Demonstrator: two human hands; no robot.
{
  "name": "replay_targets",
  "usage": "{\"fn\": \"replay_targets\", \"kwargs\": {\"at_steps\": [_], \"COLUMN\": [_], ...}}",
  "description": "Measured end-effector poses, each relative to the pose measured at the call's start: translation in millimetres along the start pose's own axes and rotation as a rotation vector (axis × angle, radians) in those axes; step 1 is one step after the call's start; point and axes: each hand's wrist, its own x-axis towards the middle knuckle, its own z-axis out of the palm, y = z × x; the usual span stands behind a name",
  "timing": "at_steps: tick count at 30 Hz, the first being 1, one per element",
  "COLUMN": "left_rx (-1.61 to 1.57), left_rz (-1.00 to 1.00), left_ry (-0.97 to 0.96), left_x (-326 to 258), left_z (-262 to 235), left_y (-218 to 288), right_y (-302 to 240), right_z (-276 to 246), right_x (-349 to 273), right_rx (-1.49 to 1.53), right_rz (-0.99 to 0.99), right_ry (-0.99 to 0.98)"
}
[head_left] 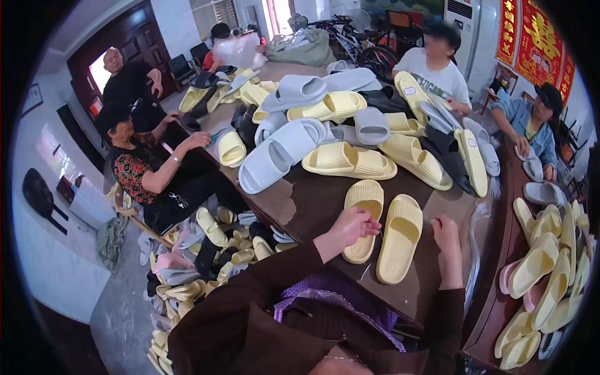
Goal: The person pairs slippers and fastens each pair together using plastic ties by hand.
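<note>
A pair of pale yellow slides lies on the brown tabletop right in front of me, toes pointing away. Over the left slide (367, 199) is my left hand (355, 226), its fingers pinched together. A thin whitish strand seems to show by those fingertips, too fine to name. The right slide (400, 240) lies flat beside it, touched by neither hand. To the right of the pair, my right hand (445, 235) rests near the table surface with curled fingers; whatever they may hold is hidden.
A heap of grey, yellow and black slides (350, 159) covers the table beyond the pair. Bundled clear strands (481, 225) hang along the right edge. More slides pile up on the right (550, 269) and on the floor at left (212, 228). Several people stand or sit around.
</note>
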Motion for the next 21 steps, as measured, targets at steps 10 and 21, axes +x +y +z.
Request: {"fn": "replay_targets", "kwargs": {"at_steps": [10, 21], "left_rx": [-0.309, -0.381], "left_rz": [0.14, 0.051], "left_ry": [-0.131, -0.004], "left_x": [-18, -69], "left_z": [-21, -11], "left_y": [-22, -15], "right_y": [13, -17], "right_z": [-20, -48], "right_x": [5, -23], "right_rx": [0.12, 0.242], "right_rz": [0.105, 0.364], "right_ry": [-0.068, -0.139]}}
